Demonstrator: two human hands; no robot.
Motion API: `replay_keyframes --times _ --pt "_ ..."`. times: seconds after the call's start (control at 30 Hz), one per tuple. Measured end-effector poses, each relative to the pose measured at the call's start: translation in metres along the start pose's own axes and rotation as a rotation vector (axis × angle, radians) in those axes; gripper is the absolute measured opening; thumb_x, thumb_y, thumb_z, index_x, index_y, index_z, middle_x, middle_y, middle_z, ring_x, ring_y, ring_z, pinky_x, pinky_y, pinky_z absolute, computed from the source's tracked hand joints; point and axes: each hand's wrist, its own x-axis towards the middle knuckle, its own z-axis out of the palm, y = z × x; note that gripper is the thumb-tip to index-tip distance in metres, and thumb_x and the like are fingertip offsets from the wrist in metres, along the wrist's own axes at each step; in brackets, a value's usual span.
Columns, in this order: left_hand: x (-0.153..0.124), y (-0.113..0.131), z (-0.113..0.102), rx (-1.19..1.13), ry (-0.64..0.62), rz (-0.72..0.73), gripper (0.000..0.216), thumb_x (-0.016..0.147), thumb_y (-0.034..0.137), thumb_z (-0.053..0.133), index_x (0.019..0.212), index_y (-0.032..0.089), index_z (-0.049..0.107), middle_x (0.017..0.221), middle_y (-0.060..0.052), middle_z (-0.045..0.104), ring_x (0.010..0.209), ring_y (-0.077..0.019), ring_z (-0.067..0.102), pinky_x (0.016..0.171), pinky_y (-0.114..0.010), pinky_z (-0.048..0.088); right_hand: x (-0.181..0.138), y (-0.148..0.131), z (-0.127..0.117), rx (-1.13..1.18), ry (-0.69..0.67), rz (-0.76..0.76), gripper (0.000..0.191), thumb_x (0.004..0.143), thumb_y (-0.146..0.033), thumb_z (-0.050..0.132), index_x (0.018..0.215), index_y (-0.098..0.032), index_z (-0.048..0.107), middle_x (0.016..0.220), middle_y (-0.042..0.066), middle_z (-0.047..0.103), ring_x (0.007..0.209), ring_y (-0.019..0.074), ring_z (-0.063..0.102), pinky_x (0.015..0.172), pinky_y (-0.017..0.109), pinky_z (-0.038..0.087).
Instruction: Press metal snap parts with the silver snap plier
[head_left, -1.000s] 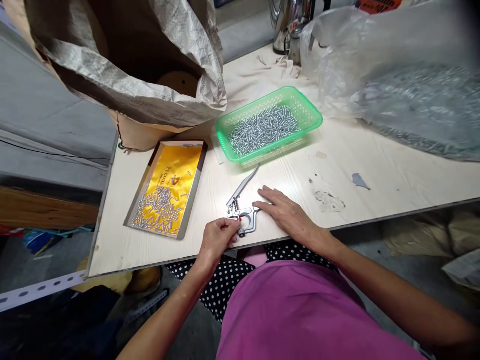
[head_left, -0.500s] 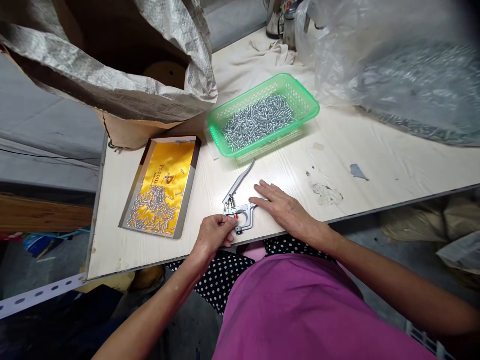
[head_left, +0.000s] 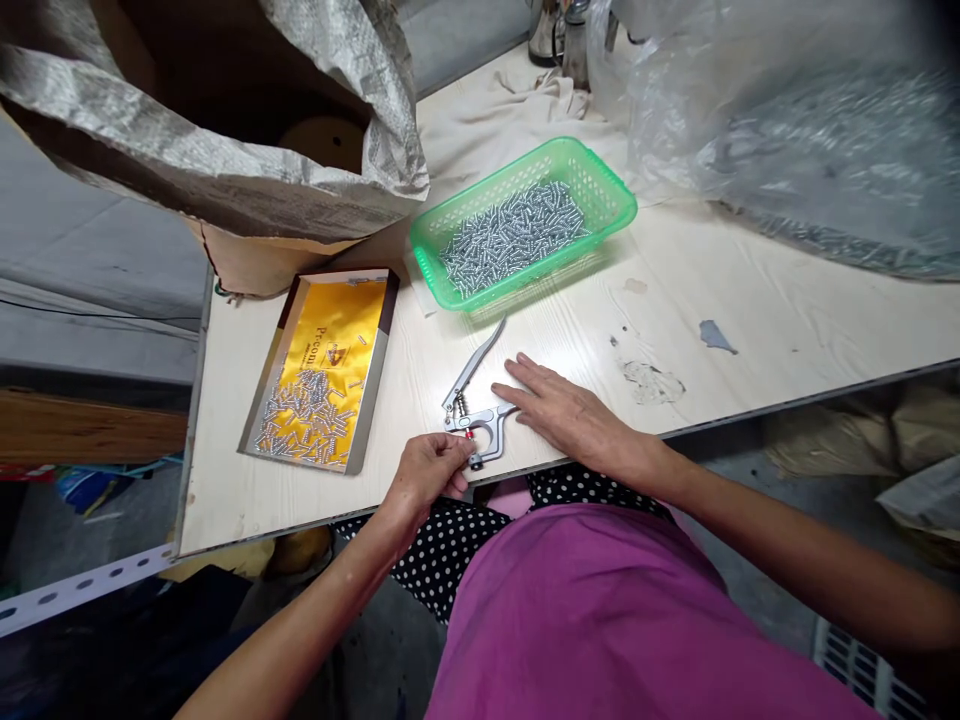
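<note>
A metal hand press tool (head_left: 474, 400) with a long lever lies on the pale wooden table (head_left: 750, 320) near its front edge. My left hand (head_left: 427, 476) is curled at the tool's jaw, fingertips pinched together at a small red part; what they hold is too small to name. My right hand (head_left: 566, 410) lies flat and open on the tool's lower handle, pressing it to the table. A green plastic basket (head_left: 622, 205) full of small silver metal pieces stands behind the tool. A shallow yellow-lined box lid (head_left: 337, 320) with several more pieces lies to the left.
A large open woven sack (head_left: 225, 170) over a cardboard box fills the back left. A clear plastic bag (head_left: 810, 150) of metal pieces lies at the back right. A crumpled cloth (head_left: 510, 100) and metal vessels (head_left: 555, 35) sit at the far edge.
The camera has tipped and shifted slightly, so everything sits a little higher and further left in view. Both hands stay at the tool in the same grip.
</note>
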Motion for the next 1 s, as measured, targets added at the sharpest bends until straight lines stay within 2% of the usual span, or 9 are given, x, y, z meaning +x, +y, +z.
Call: replay_keyframes --times 0.13,0.2,0.3,0.43,0.57,0.7,0.87,1.0 --pt "-0.005 0.002 0.002 -0.024 0.012 -0.012 0.021 0.08 0.031 0.071 0.076 0.013 0.063 0.043 0.006 0.053 0.036 -0.0066 0.049 0.038 -0.015 0.042 0.02 0.012 -0.019 -0.028 -0.038 -0.103 0.068 0.084 -0.03 0.069 0.144 -0.019 0.038 0.158 0.012 0.026 0.147 0.0325 0.01 0.115 0.056 0.026" --pt "-0.007 0.001 0.003 -0.028 0.019 -0.013 0.017 0.082 0.028 0.067 0.077 0.012 0.063 0.043 0.005 0.053 0.036 -0.0067 0.049 0.038 -0.015 0.042 0.033 0.021 -0.023 -0.054 -0.065 -0.152 0.075 0.08 -0.041 0.073 0.142 -0.017 0.04 0.157 0.014 0.028 0.146 0.0364 0.01 0.115 0.059 0.023" --pt "-0.009 0.0 0.005 -0.037 0.034 -0.016 0.015 0.082 0.026 0.067 0.078 0.012 0.063 0.043 0.006 0.052 0.036 -0.0064 0.048 0.037 -0.015 0.041 0.051 0.037 -0.02 -0.101 -0.108 -0.217 0.075 0.078 -0.052 0.072 0.138 -0.015 0.045 0.151 0.015 0.038 0.144 0.0386 0.017 0.113 0.06 0.02" --pt "-0.01 -0.002 0.007 -0.056 0.048 -0.01 0.016 0.081 0.026 0.069 0.078 0.011 0.063 0.044 0.006 0.052 0.036 -0.006 0.048 0.036 -0.015 0.041 0.063 0.054 -0.007 -0.124 -0.083 -0.25 0.064 0.083 -0.055 0.064 0.134 -0.019 0.05 0.141 0.009 0.05 0.139 0.0339 0.031 0.114 0.057 0.018" --pt "-0.011 -0.004 0.007 -0.054 0.056 -0.001 0.016 0.081 0.026 0.069 0.078 0.011 0.063 0.044 0.006 0.052 0.035 -0.0063 0.048 0.036 -0.016 0.04 0.068 0.061 0.0 -0.151 -0.083 -0.27 0.072 0.077 -0.063 0.066 0.131 -0.017 0.052 0.13 0.008 0.057 0.128 0.0329 0.044 0.111 0.055 0.025" --pt "-0.012 -0.004 0.008 -0.037 0.054 -0.003 0.016 0.083 0.026 0.067 0.077 0.011 0.063 0.042 0.006 0.051 0.035 -0.0066 0.048 0.036 -0.016 0.04 0.073 0.052 -0.01 -0.191 -0.112 -0.273 0.069 0.076 -0.064 0.065 0.123 -0.014 0.057 0.116 0.008 0.061 0.117 0.0304 0.05 0.108 0.051 0.029" --pt "-0.015 -0.004 0.008 -0.055 0.044 0.0 0.021 0.08 0.031 0.07 0.077 0.012 0.062 0.043 0.007 0.051 0.035 -0.0059 0.048 0.037 -0.015 0.041 0.077 0.023 -0.039 -0.367 -0.417 -0.217 0.078 0.062 -0.056 0.079 0.12 -0.01 0.056 0.117 0.013 0.056 0.11 0.0329 0.048 0.095 0.046 0.038" --pt "-0.014 -0.007 0.007 -0.064 0.037 0.009 0.021 0.08 0.032 0.069 0.078 0.012 0.061 0.045 0.007 0.052 0.036 -0.0064 0.048 0.038 -0.016 0.041 0.077 0.009 -0.051 -0.394 -0.491 -0.16 0.066 0.063 -0.049 0.082 0.112 -0.01 0.059 0.113 0.012 0.056 0.105 0.0301 0.047 0.083 0.039 0.04"
